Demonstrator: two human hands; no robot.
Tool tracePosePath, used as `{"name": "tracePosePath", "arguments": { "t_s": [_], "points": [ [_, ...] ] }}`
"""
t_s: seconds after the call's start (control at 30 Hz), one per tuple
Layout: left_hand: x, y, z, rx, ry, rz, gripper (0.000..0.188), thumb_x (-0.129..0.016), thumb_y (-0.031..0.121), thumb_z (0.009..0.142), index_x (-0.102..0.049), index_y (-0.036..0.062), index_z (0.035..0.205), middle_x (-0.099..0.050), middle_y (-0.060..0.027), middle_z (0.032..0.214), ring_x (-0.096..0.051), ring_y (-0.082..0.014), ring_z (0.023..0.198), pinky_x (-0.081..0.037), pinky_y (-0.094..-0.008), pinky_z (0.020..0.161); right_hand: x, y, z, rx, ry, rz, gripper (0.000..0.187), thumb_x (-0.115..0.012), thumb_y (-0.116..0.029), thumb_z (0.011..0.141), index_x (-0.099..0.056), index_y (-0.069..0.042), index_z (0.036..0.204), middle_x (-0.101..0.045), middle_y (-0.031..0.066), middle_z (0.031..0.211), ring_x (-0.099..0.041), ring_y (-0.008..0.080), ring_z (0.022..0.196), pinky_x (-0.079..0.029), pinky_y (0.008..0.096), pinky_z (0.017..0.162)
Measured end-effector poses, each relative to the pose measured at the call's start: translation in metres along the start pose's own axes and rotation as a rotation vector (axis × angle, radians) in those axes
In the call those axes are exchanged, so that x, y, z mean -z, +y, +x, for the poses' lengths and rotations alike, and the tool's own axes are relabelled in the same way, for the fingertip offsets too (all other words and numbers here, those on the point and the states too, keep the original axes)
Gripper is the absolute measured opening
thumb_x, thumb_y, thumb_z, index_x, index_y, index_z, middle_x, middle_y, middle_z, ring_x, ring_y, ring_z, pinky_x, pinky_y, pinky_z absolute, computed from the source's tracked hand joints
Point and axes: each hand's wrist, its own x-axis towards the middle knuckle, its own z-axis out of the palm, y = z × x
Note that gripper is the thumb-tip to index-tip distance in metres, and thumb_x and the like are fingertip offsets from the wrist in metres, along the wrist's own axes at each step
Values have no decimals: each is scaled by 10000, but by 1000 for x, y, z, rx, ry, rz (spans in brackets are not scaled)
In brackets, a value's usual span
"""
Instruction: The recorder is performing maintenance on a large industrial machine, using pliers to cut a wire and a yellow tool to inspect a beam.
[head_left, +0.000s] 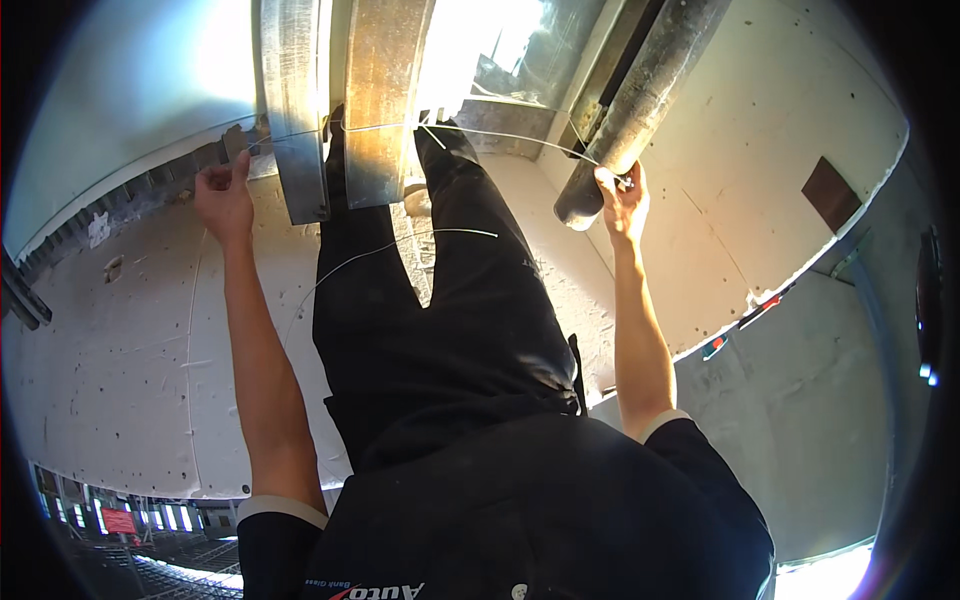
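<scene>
A thin pale wire [500, 132] runs across the picture, passing the flat metal bars at mid-height. Its left end reaches my left hand [226, 202], whose fingers are curled closed with the thumb up. On the other side my right hand [625, 205] pinches the wire's right part beside the lower end of a round metal pipe [635, 110]. Two long flat metal bars, a left one [293, 110] and a brownish right one [385, 100], stand between my hands. A loose curved length of wire [370, 252] hangs in front of my black trousers.
Pale wall panels [130, 370] with a rough broken edge lie to the left, and a pale panel [740, 190] with a brown rectangular patch [831, 194] to the right. A dark metal strip [605, 85] runs beside the pipe. Strong glare comes from the top.
</scene>
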Motion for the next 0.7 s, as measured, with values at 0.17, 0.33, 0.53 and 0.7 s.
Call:
{"name": "tracePosePath", "arguments": {
  "t_s": [0.17, 0.33, 0.53, 0.7],
  "points": [
    [11, 1, 5, 5, -102, -24, 507, -870, 415, 761, -604, 17, 928, -615, -12, 777, -558, -95, 716, -467, -257, 678, -17, 19, 14, 7, 115, 183, 472, -742, -224, 897, -512, -10, 1250, -603, 57, 1129, -557, 142, 1010, -430, 275, 952],
    [17, 15, 4, -37, -165, 57, 512, -858, 423, 773, -612, 5, 938, -632, -30, 797, -573, -96, 738, -476, -254, 696, -5, 24, 29, -15, 88, 136, 462, -707, -145, 898, -464, -5, 1264, -595, 70, 1124, -555, 158, 989, -450, 300, 923],
    [21, 15, 7, -50, -195, 48, 506, -846, 425, 787, -618, -4, 929, -644, -35, 793, -581, -93, 732, -481, -248, 704, 8, 22, 41, 0, -30, 131, 487, -678, -139, 903, -430, -12, 1302, -581, 76, 1148, -538, 160, 1039, -433, 313, 965],
    [24, 13, 8, -75, -200, 78, 457, -834, 403, 807, -623, 9, 906, -648, -25, 774, -578, -90, 713, -480, -253, 695, 9, 15, 40, -44, -83, 199, 508, -694, -154, 898, -426, -22, 1308, -573, 76, 1163, -535, 164, 1053, -426, 319, 986]
  ]
}}
